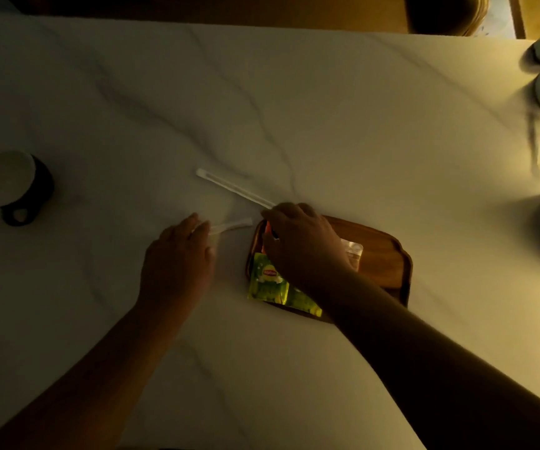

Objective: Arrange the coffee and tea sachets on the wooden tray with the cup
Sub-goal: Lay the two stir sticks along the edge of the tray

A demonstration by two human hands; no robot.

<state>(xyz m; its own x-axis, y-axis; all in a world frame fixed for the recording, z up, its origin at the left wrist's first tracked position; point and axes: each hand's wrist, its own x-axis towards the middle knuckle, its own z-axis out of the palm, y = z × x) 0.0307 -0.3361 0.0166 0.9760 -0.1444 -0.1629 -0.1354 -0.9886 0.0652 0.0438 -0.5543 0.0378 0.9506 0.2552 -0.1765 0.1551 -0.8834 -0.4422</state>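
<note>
Dim, warm light; white marbled table (327, 92). Wooden tray (382, 254) sits right of centre. On it: green tea sachets (268, 282) at the tray's 7 o'clock corner, overhanging the rim slightly; a pale clear sachet (353, 251) near the middle; something orange-red (267, 228) at the 10 o'clock corner, mostly hidden.

Right hand (301, 245) lies palm-down over the tray's left half, fingers curled at the 10 o'clock corner. Whether they pinch the orange-red item or only press it, cannot tell. A long white stick sachet (234, 189) lies on the table, running from the knuckles toward 10 o'clock; its near end disappears under the hand.

Left hand (177, 264) is on the table at the tray's 9 o'clock, fingers nearly closed on a shorter white stick sachet (231, 226), whose free end points at the tray rim. Grip looks like a light pinch; not certain.

Cup (10, 185), dark outside, pale inside, stands well apart at the table's 9 o'clock edge, off the tray.

Judgement: mid-way, sachet-placing step. Next move likely calls for bringing both sticks onto the tray beside the packets, leaving the bare right half for the cup.
</note>
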